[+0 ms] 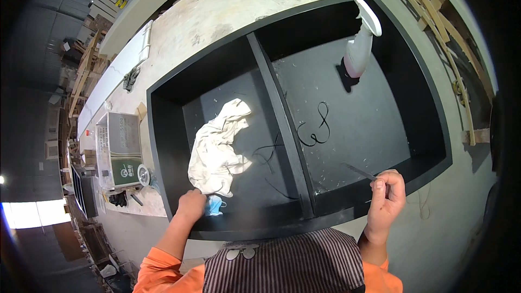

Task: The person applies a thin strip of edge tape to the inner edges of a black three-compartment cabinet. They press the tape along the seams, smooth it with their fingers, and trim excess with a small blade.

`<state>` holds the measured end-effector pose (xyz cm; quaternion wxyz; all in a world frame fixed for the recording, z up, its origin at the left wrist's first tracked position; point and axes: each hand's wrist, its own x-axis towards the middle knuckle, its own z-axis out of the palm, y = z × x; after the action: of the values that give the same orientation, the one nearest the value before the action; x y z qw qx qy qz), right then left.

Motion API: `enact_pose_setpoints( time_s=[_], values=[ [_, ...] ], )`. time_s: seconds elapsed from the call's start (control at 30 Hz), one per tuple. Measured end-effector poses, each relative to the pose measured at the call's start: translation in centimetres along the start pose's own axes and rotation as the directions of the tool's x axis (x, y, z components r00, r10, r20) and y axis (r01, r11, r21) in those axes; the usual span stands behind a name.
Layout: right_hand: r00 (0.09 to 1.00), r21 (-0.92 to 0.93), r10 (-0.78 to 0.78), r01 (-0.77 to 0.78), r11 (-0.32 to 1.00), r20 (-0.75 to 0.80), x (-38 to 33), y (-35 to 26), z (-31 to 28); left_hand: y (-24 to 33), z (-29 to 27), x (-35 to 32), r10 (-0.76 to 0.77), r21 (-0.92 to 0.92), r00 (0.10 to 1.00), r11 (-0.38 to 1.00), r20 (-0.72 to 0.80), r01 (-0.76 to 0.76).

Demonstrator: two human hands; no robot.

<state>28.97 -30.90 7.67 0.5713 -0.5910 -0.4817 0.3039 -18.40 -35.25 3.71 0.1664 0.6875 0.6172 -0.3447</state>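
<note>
Metal blade [359, 171], thin, pinched in right hand [386, 195] fingertips, juts up-left over black cabinet [434, 130] front edge, right compartment. Left hand [191, 205] closed on white rag [217, 152], left compartment, beside blue scrap [215, 205].

White rag [217, 149] in black two-compartment box [163, 146]
</note>
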Motion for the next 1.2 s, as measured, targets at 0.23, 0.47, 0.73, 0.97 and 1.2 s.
enact_pose_setpoints(
  time_s=[0.23, 0.47, 0.73, 0.97, 1.2],
  values=[
    [0.978, 0.070, 0.069, -0.084, 0.994, 0.198, 0.7, -1.6, 1.8, -2.6, -3.9, -2.1, -0.086, -0.546, 0.980, 0.837, -0.182, -0.028],
    [0.602, -0.022, -0.226, 0.376, 0.926, 0.765, 1.4, -7.0, 11.2, -3.4, -7.1, -4.9, -0.363, -0.960, 0.930, -0.236, -0.056, -0.150],
    [0.301, -0.175, 0.023, 0.490, 0.854, 0.953, -1.6, -6.7, 24.9, -1.8, -6.3, -6.9, -0.292, -0.728, 0.939, -0.603, -0.180, -0.327],
    [0.423, 0.164, -0.388, 0.475, 0.865, 0.819, 0.1, -8.9, 25.5, -1.8, -5.1, -6.4, -0.020, -0.409, 0.984, -0.908, -0.177, -0.092],
    [0.204, 0.381, -0.599, 0.606, 0.699, 0.774, 1.9, -9.4, 23.4, 0.1, -7.2, -5.0, 0.181, -0.364, 0.964, -0.926, -0.194, 0.101]
  ],
)
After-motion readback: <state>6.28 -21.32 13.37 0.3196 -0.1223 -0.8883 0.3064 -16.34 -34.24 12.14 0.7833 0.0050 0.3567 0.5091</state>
